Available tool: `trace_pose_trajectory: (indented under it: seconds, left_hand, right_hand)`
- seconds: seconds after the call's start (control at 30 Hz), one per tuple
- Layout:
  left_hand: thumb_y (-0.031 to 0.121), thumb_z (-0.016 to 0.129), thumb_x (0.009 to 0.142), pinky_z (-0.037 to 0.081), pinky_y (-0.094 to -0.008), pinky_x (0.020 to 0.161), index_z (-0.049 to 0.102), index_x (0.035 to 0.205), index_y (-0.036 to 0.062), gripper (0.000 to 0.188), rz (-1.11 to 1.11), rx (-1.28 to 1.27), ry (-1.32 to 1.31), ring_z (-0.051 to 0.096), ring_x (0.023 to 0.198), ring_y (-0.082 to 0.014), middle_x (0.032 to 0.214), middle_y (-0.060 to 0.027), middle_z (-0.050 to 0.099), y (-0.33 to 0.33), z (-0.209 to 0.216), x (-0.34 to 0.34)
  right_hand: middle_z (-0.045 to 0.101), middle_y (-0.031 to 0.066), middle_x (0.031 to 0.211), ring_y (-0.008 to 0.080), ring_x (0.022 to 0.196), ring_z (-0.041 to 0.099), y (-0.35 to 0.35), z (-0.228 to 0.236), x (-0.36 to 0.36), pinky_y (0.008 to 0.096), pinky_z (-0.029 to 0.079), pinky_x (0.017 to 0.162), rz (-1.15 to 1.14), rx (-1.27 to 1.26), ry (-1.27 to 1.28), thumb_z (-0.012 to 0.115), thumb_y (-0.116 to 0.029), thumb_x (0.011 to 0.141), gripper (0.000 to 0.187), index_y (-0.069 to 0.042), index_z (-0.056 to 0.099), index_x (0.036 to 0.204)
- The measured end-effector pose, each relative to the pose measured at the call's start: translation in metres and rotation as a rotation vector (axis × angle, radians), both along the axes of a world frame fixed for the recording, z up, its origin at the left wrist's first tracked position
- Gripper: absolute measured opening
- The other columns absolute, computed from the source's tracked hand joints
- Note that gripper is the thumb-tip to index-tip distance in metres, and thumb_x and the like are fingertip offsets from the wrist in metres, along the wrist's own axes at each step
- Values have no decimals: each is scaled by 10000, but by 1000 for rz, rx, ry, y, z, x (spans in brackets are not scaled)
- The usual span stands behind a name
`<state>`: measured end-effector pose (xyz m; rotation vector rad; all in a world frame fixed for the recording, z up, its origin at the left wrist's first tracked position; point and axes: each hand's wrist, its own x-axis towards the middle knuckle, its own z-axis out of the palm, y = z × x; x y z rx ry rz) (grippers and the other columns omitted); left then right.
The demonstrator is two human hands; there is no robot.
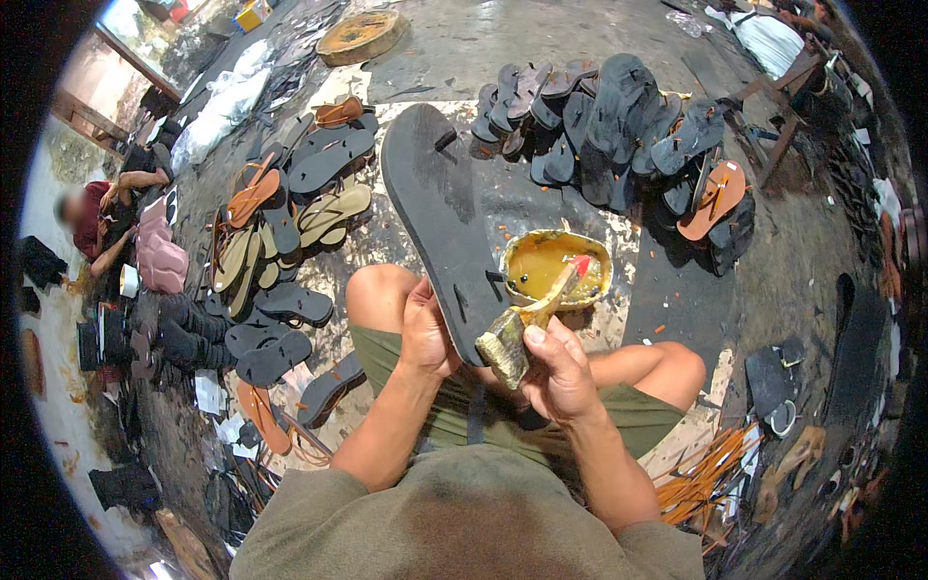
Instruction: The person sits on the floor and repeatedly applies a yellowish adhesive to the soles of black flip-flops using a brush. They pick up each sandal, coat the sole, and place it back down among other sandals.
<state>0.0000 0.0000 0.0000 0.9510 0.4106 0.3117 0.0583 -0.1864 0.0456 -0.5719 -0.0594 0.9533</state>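
Now, left grip (428, 331) curled round dark sole (440, 213) — right grip (564, 379) pinching crusted tool (507, 352) — white patch (732, 165) on tan sandal (712, 205) unreadable.

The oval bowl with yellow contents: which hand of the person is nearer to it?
Right. The right hand is just below the oval bowl in the picture; the left hand is farther away, to its lower left, at the edge of the dark sole.

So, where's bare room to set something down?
Floor between the round wooden block and the dark sandal pile looks bare; so does most of the dark mat right of the yellow bowl. Crowded: left, with scattered sandals.
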Motion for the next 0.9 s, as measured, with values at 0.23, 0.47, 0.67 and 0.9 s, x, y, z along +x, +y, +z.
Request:
trace_pose_trajectory:
  seconds: [0.23, 0.47, 0.67, 0.9]
  left_hand:
    - [603, 493, 1013, 523, -476, 1044, 507, 1414, -27, 747, 22, -418, -475, 607, 1246, -368, 1330, -230, 630, -18, 64, 21]
    - [621, 577, 972, 537, -453, 915, 497, 1417, 13, 757, 257, -394, -390, 627, 1135, -304, 1306, -212, 600, 45, 39, 20]
    - [600, 587, 977, 611, -417, 796, 552, 1361, 16, 700, 14, -573, -449, 655, 1048, -310, 1264, -227, 624, 38, 12, 15]
    - [570, 532, 1005, 601, -336, 732, 609, 1291, 52, 596, 181, -416, -199, 714, 802, -210, 1050, -132, 725, 23, 3, 31]
  right_hand:
    - [650, 132, 1230, 247, 1102, 685, 2, -4, -5, 436, 609, 925, 16, -5, 37, 586, -187, 1026, 412, 7, 475, 1372]
    - [730, 76, 1130, 176, 1005, 663, -2, -36, 60, 379, 529, 899, -5, -665, -632, 677, -303, 998, 374, -43, 693, 1266]
    - [742, 139, 1086, 279, 1012, 688, -24, -99, 135, 374, 517, 900, -146, -1403, -1696, 781, -215, 907, 300, -38, 741, 1146]
    - [724, 111, 958, 280, 917, 653, -105, -78, 140, 395, 488, 844, -260, -1497, -1930, 773, -142, 899, 165, -80, 763, 1052]
